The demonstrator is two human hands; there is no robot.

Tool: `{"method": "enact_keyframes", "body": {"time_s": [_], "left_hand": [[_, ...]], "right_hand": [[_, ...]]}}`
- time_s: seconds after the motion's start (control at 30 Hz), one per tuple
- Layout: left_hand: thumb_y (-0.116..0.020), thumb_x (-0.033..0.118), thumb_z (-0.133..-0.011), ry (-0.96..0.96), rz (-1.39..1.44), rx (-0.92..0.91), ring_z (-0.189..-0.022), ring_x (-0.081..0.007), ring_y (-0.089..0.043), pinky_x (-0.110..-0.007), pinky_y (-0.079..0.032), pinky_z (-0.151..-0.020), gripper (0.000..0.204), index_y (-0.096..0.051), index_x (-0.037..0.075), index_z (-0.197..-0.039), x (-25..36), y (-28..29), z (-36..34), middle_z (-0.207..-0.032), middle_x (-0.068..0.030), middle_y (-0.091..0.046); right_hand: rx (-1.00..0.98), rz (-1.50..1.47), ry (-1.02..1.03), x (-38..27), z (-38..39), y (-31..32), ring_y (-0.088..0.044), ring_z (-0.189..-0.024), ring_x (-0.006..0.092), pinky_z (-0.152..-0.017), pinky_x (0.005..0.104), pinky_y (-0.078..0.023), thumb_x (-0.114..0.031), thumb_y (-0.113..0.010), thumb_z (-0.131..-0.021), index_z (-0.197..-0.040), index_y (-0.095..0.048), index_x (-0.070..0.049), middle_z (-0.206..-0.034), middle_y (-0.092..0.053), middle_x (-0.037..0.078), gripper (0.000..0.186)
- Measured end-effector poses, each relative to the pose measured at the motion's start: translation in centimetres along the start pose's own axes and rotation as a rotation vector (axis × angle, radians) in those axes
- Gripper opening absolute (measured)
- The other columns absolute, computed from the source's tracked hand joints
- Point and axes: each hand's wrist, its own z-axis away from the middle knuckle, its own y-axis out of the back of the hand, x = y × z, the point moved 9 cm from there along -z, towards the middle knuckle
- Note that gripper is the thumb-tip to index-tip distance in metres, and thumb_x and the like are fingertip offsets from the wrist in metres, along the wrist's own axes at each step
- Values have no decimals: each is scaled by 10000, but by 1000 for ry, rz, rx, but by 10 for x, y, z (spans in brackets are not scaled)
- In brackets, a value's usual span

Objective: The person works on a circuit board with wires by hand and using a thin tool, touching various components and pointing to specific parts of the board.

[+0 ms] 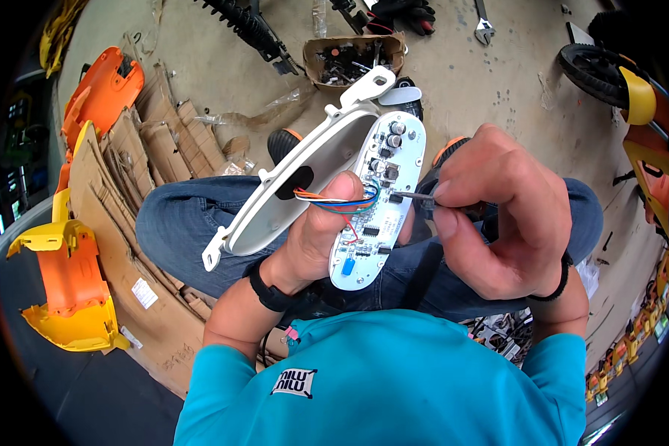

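A white oval circuit board tilts upright above my lap, its component side facing me. My left hand is closed around the board's left side, thumb on the front edge. Multicoloured wires run over that thumb from the board to a black round patch inside a white oval plastic housing. The housing leans behind and left of the board, its mounting tabs sticking out. In my right hand, thumb and forefinger pinch a thin grey pointed tool. Its tip meets the board near a black chip; its exact kind is unclear.
Flattened cardboard covers the floor at left, with orange and yellow plastic shells beside it. Ahead stand a cardboard box of small parts and a black shock absorber. A wrench and a wheel are farther right.
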Motion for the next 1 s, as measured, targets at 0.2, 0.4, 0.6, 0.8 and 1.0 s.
{"method": "enact_keyframes", "body": {"time_s": [0.2, 0.4, 0.6, 0.8, 1.0], "left_hand": [[-398, 660, -929, -60, 116, -12, -787, -157, -610, -271, -485, -697, 736, -576, -14, -1166, 2, 0, -1, -880, -117, -652], [-406, 651, -932, -77, 247, 15, -780, -161, -619, -269, -492, -683, 728, -566, -13, -1185, -1, 3, 1, -876, -129, -655], [-349, 639, -956, -54, 359, 15, -768, -167, -621, -269, -495, -676, 723, -541, -6, -1220, -2, 1, 3, -881, -135, -659], [-333, 609, -976, -17, 399, 21, -785, -184, -649, -274, -517, -690, 689, -535, 0, -1224, -4, 3, 4, -904, -147, -672], [-375, 597, -972, -13, 413, 24, -801, -194, -666, -283, -535, -711, 672, -528, -5, -1229, -4, 5, 5, -917, -160, -679]], "right_hand": [[-1, 6, -11, 0, 0, -2, -572, -690, 228, -611, 306, -447, 84, -622, -702, -900, -594, 15, -804, -605, 116, 212], [-49, 31, -23, 0, -2, -6, -575, -684, 228, -600, 304, -447, 86, -629, -691, -914, -626, 0, -787, -614, 106, 239], [-48, 50, -58, 2, -1, -8, -564, -664, 195, -556, 275, -421, 52, -682, -722, -912, -632, -6, -782, -613, 92, 205], [-58, 60, -101, 3, -1, -10, -530, -625, 156, -522, 248, -395, 30, -698, -742, -929, -628, -6, -776, -608, 77, 203], [-71, 62, -100, 3, -1, -11, -520, -611, 150, -518, 247, -391, 31, -700, -742, -934, -622, -7, -767, -601, 70, 210]]}}
